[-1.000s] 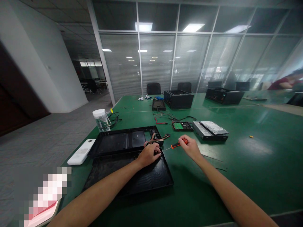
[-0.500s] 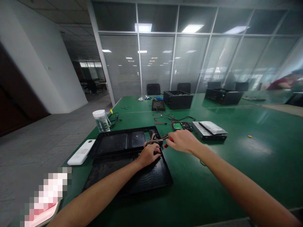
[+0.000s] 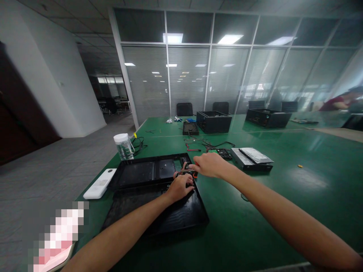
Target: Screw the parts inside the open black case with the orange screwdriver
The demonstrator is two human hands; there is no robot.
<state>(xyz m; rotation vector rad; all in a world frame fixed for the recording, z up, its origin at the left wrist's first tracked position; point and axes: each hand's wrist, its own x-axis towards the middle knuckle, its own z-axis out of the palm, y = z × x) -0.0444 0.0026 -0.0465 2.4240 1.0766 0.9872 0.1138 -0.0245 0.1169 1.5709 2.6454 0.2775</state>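
My right hand (image 3: 210,164) is closed around a red-handled tool (image 3: 195,175), mostly hidden by the fingers, at the right end of an opened black plastic casing. Just below it, my left hand (image 3: 180,187) has its fingers curled together at the seam between the casing's two halves; what they pinch is hidden. The far half (image 3: 138,172) and the near half (image 3: 176,219) lie side by side. Striped multicoloured wires (image 3: 176,174) loop out of the far half beside both hands.
A lidded bottle (image 3: 123,148), white power bank (image 3: 100,184) and pixelated item (image 3: 61,234) line the left edge. Beyond my right hand are a green circuit board (image 3: 212,151) and a silver-black drive (image 3: 251,158). Black computer cases (image 3: 214,122) stand farther back; a person (image 3: 338,102) is far right.
My right hand has moved left with the red-handled tool, closer to the wires and my left hand. My left hand stays at the casing's seam. The view has tilted up slightly.
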